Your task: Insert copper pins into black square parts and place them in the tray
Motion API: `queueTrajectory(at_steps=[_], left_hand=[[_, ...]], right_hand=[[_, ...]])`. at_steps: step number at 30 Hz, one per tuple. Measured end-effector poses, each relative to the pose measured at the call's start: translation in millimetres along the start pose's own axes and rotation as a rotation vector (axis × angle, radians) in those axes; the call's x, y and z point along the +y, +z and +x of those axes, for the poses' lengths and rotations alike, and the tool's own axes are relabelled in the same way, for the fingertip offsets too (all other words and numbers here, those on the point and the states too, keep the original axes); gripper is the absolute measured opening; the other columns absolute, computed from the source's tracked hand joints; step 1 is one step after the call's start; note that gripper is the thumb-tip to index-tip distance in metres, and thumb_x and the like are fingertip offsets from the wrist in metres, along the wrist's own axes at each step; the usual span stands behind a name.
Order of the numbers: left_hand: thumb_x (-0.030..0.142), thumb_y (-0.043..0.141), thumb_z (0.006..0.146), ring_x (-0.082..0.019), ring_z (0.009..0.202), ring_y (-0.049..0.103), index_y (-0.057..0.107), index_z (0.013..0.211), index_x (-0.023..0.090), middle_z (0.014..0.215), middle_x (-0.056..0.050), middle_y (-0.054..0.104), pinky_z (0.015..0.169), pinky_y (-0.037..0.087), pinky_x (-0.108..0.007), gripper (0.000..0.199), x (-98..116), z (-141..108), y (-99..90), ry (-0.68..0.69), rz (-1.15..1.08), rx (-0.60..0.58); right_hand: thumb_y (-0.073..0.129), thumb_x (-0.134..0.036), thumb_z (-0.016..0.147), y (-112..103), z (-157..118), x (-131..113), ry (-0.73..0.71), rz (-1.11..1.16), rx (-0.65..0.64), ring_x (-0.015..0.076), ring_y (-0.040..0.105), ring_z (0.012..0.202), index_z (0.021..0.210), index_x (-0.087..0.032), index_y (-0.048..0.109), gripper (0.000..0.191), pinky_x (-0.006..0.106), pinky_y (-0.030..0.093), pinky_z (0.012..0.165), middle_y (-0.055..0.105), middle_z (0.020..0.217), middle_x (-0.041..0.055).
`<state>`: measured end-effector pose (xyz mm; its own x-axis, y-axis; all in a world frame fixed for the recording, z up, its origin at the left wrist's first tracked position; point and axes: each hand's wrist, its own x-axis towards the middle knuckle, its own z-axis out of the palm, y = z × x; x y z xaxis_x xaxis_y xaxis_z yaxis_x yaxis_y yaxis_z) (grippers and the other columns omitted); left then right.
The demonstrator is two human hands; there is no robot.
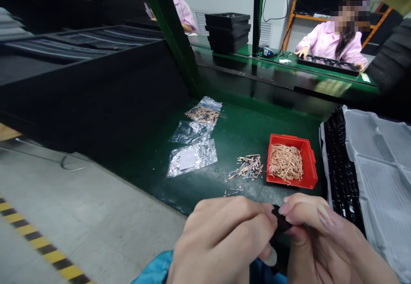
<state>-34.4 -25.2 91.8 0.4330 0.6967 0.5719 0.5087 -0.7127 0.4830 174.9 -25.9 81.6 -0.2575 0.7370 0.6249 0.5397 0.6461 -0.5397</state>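
Observation:
My left hand (224, 237) and my right hand (324, 228) meet at the bottom of the head view, fingertips pinched on a small black piece (281, 220) between them. Fingers cover most of that piece, so its shape is unclear. Beyond my hands, a loose pile of small tan and dark strips (248, 167) lies on the green table (237, 134). To its right stands a red bin (308, 164) holding many thin tan strips (285, 162). A few clear slivers (233, 191) rest just past my left knuckles.
Clear plastic bags (192, 158) lie left of the pile, one with small parts. Black trays under white sheeting (379, 164) flank the right side. Across the bench, a person in pink (337, 40) handles a black tray. Stacked black trays (228, 31) and a green post (170, 27) stand behind.

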Motion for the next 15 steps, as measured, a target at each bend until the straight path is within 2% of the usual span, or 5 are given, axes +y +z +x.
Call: queueTrajectory(at_steps=[4, 7, 9, 14, 15], left_hand=[[0.029, 0.045, 0.115, -0.013, 0.082, 0.082, 0.06, 0.095, 0.023, 0.089, -0.001, 0.083, 0.071, 0.062, -0.016, 0.026, 1.6, 6.0, 7.4, -0.021, -0.071, 0.058], [0.027, 0.046, 0.115, -0.012, 0.075, 0.081, 0.062, 0.093, 0.02, 0.088, -0.002, 0.083, 0.068, 0.062, -0.016, 0.027, -1.7, 11.9, 9.6, -0.013, -0.124, 0.089], [0.022, 0.044, 0.114, -0.012, 0.07, 0.079, 0.061, 0.089, 0.02, 0.084, -0.001, 0.08, 0.067, 0.062, -0.018, 0.03, -5.5, 17.9, 7.1, -0.004, -0.129, 0.097], [0.003, 0.041, 0.103, -0.01, 0.063, 0.074, 0.069, 0.088, 0.02, 0.074, 0.003, 0.076, 0.067, 0.063, -0.02, 0.036, -4.6, 32.4, 0.7, 0.113, -0.09, 0.015], [0.003, 0.044, 0.103, -0.01, 0.062, 0.074, 0.07, 0.09, 0.02, 0.072, 0.004, 0.076, 0.067, 0.063, -0.02, 0.034, -0.7, 32.2, 2.2, 0.084, -0.094, 0.059]], right_hand=[[0.063, 0.001, 0.087, 5.8, 2.5, -2.5, 0.054, -0.01, 0.163, 0.0131, 0.08, 0.067, 0.104, -0.029, 0.074, 0.036, 0.02, 0.069, 0.063, 0.081, 0.083, -0.0033], [0.061, 0.004, 0.087, 17.3, -2.9, -3.1, 0.092, 0.011, 0.193, 0.0137, 0.08, 0.069, 0.113, -0.027, 0.07, 0.041, 0.022, 0.07, 0.068, 0.081, 0.088, -0.0021], [0.063, 0.006, 0.086, 19.6, -7.5, 1.7, 0.049, 0.044, 0.202, 0.0127, 0.08, 0.071, 0.118, -0.026, 0.068, 0.046, 0.02, 0.07, 0.069, 0.081, 0.091, -0.0027], [0.066, 0.007, 0.084, 8.8, -5.0, 19.4, -0.036, -0.041, 0.208, 0.0134, 0.079, 0.081, 0.13, -0.028, 0.066, 0.058, 0.022, 0.069, 0.071, 0.08, 0.101, -0.0011], [0.065, 0.006, 0.085, 6.4, -1.0, 19.6, -0.057, -0.077, 0.16, 0.0144, 0.079, 0.082, 0.13, -0.027, 0.067, 0.056, 0.024, 0.07, 0.073, 0.079, 0.101, -0.0003]])
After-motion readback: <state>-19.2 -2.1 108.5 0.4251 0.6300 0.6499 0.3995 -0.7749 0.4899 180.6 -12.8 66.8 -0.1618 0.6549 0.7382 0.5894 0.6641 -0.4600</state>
